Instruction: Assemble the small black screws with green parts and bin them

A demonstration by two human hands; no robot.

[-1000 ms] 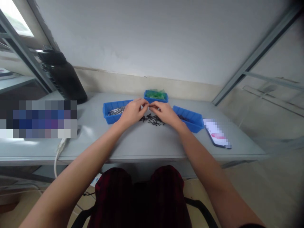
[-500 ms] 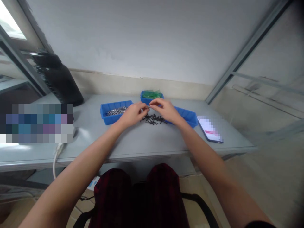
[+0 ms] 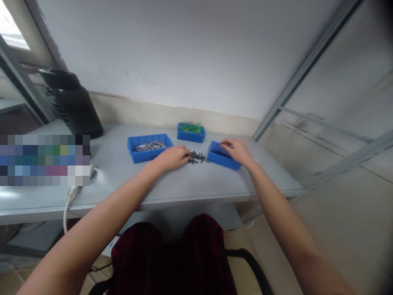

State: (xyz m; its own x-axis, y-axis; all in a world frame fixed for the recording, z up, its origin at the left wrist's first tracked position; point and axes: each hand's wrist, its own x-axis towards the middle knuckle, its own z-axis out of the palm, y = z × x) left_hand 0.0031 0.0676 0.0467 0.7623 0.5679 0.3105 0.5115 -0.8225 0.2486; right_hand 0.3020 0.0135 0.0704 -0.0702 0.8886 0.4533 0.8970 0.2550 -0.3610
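At the left edge of a loose pile of black screws (image 3: 199, 157), my left hand (image 3: 175, 157) has its fingers closed on a black screw, mostly hidden by the fingertips. My right hand (image 3: 240, 150) hangs over the right blue bin (image 3: 223, 161), fingers bent together and pointing down into it. Whatever they hold, if anything, is too small to make out. Dark small pieces lie inside that bin, partly covered by the hand. Left of my left hand, another blue bin (image 3: 146, 155) holds many shiny silver screw-like pieces (image 3: 151, 146).
A small blue bin (image 3: 190, 137) with green plastic bags (image 3: 190, 128) stands at the back near the wall. A large black bottle (image 3: 75, 104) is at the back left. A white cable (image 3: 68, 203) hangs over the table's front edge. Metal frame posts (image 3: 287, 96) rise at the right.
My hands, together above the black screws before, have parted. The right has moved right over the right bin; the left has lowered to the pile. The camera view has shifted slightly.
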